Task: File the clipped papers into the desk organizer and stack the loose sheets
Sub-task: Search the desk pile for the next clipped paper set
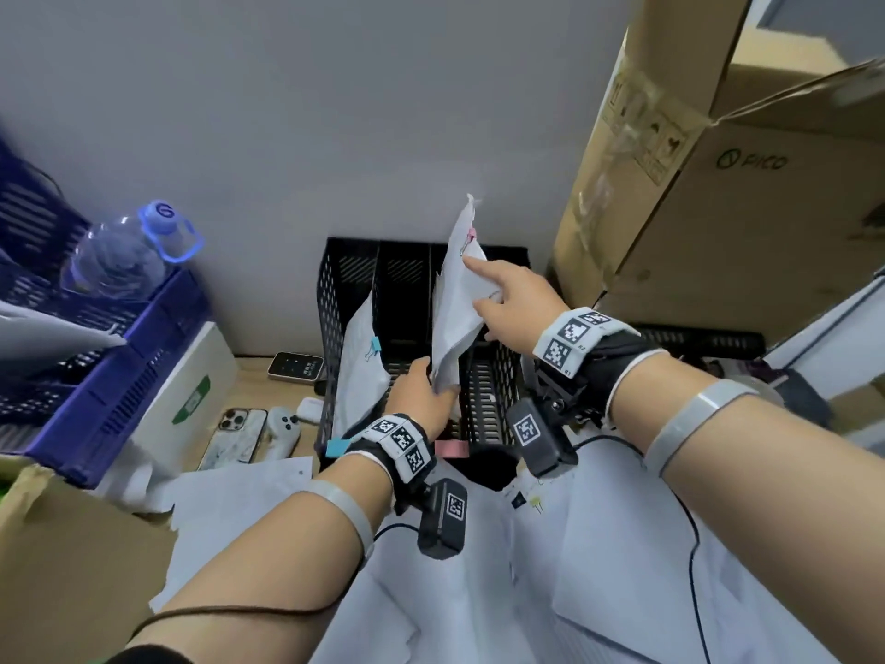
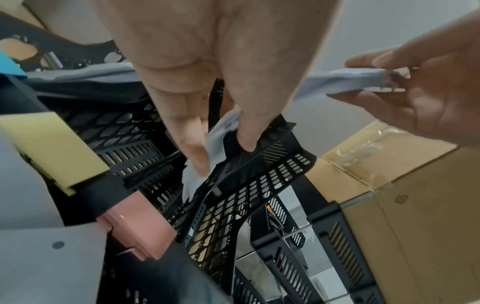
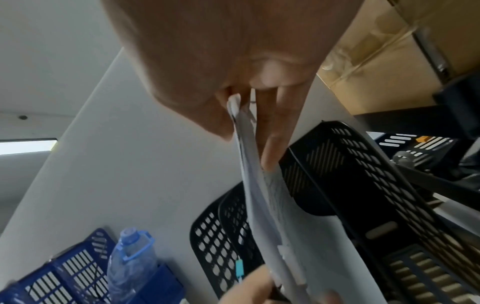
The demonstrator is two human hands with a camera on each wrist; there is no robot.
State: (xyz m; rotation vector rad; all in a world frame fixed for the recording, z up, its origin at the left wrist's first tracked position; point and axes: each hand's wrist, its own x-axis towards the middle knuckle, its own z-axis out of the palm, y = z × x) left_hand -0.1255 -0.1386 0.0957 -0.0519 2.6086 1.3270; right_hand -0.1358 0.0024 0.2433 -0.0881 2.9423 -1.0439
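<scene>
A black mesh desk organizer [image 1: 349, 285] stands against the wall. A paper bundle with a blue clip [image 1: 359, 361] leans in its left slot. Both hands hold a second bundle with a pink clip [image 1: 455, 309] upright over the slots to the right; its lower end dips between the dividers [image 2: 197, 181]. My left hand [image 1: 438, 383] grips its bottom corner, fingers pinching the paper [image 2: 223, 152]. My right hand [image 1: 479, 287] pinches its right edge [image 3: 246, 144], index finger stretched along the sheet. Loose white sheets [image 1: 479, 591] cover the desk in front.
A blue crate [image 1: 96, 376] with a water bottle [image 1: 124, 251] sits at the left, a white box [image 1: 191, 390] beside it. Cardboard boxes [image 1: 718, 208] crowd the right. A phone [image 1: 234, 438], a white controller [image 1: 282, 428] and cables lie near the organizer. Pink [image 1: 452, 448] and blue [image 1: 337, 447] clips sit at its front.
</scene>
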